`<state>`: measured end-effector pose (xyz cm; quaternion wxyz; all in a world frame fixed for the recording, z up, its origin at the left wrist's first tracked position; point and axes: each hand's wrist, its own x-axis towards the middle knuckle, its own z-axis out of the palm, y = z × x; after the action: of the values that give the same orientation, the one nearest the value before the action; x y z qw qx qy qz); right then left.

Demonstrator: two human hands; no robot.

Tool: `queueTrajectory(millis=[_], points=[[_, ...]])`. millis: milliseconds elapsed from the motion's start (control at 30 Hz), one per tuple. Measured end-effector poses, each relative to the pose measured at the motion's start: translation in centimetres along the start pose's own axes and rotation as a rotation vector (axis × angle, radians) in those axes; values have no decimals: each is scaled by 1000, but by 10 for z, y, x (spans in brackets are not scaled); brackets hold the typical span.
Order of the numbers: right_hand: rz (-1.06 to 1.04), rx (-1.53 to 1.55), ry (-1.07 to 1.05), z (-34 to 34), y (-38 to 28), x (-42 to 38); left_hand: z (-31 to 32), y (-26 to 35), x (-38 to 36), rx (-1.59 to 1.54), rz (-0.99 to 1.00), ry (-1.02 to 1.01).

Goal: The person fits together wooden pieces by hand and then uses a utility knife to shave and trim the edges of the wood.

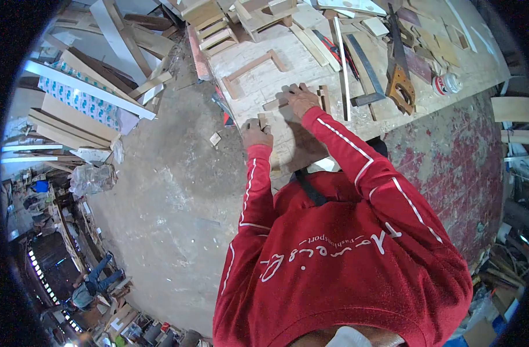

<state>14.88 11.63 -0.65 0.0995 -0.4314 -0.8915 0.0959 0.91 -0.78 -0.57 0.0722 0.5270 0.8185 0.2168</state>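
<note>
At the front left edge of the workbench, my left hand (257,134) has its fingers closed around a small wooden piece (263,119). My right hand (302,99) rests on the bench top, its bent fingers over the end of a short wooden strip (274,104). How the strip and the small piece meet between my hands is too small to tell. Just right of my right hand stand short wooden blocks (323,99). Farther back on the bench lies a three-sided wooden frame (254,70).
On the bench (368,124) lie a handsaw (401,89), a try square (366,72), red-and-black tools (337,52) and a jar (447,84). Small wooden assemblies (209,29) stand at the back. Boards (85,87) are piled left. A person (88,289) is far off, lower left.
</note>
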Motion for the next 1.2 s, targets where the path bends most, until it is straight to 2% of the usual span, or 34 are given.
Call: queueTrajectory(millis=[67, 100, 133, 167, 200, 267, 333, 400, 467, 533, 567, 600, 667, 700, 767, 867, 933, 1000, 1033, 1100, 1167, 1200], points=[[-121, 97, 106, 22, 10, 9, -4, 3, -3, -95, -124, -44], [-9, 146, 90, -27, -5, 2, -5, 5, -5, -97, -124, -40], [-10, 144, 93, -43, -7, 0, -9, 9, -6, -98, -102, 77], [-31, 272, 107, -53, -6, -2, -12, 13, -6, -98, -79, 191], [-53, 403, 118, -58, -5, -5, -13, 17, -4, -98, -79, 190], [-103, 506, 131, -62, -3, -13, -16, 24, 2, -690, -112, 36], [-151, 604, 149, -63, -3, -19, -47, 60, 10, -812, -32, 9], [-89, 905, 71, -61, -3, -29, -50, 78, 12, -935, 56, -29], [-59, 941, 62, -73, -1, -41, -41, 85, 12, -1126, 49, -21], [84, 1039, -12, -92, 1, -48, -38, 91, 13, -1051, 88, 1], [5, 796, 163, -80, 14, -51, -36, 95, 14, -975, 120, 32], [14, 790, 170, -87, 20, -56, -36, 100, 15, -980, 128, 23], [411, 903, 101, -101, 32, -66, -37, 112, 17, -875, 173, 79], [358, 816, 281, -102, 44, -71, -36, 117, 18, -881, 183, 72], [429, 807, 368, -102, 78, -84, -32, 123, 21, -822, 123, -6], [531, 733, 497, -122, 125, -109, -19, 134, 29, -841, 173, -35], [575, 672, 636, -109, 176, -132, -30, 154, 33, -874, 219, -64], [807, 907, 753, -120, 205, -153, -36, 173, 37, -770, 277, -112], [820, 891, 777, -131, 217, -163, -29, 181, 38, -831, 258, -134], [1006, 790, 771, -148, 240, -181, -9, 194, 43, -938, 287, -194], [1037, 750, 802, -154, 264, -193, 4, 205, 49, -1038, 310, -251], [1060, 714, 816, -154, 280, -199, 2, 216, 50, -1056, 265, -352]])
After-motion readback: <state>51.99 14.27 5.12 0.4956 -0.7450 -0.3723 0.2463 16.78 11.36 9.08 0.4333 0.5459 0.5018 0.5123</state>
